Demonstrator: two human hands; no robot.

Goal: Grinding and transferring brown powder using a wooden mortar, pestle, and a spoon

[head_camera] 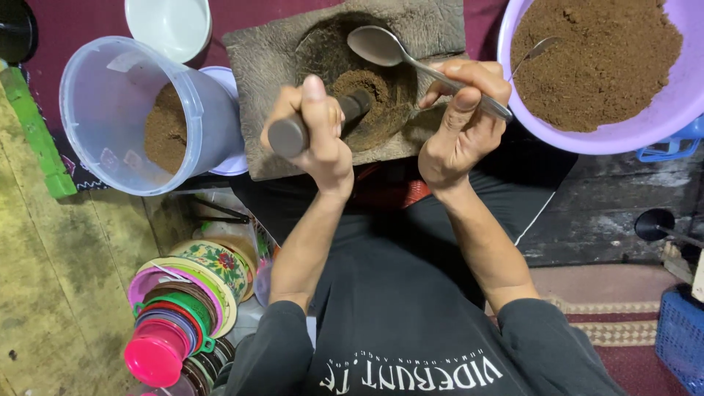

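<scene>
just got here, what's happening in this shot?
A person grinds brown powder in a grey stone mortar. The left hand grips a dark stone pestle, its tip in the powder. The right hand holds a metal spoon over the hollow. A purple plastic bowl and a clear plastic tub alongside both hold brown powder.

Both forearms reach toward twelve o'clock, the left hand [312, 132] fisted with thumb raised, the right hand [462, 117] curled, fingers pinched together.

lilac basin [513, 66], brown powder [598, 59], floral-patterned plate [220, 262]
</scene>
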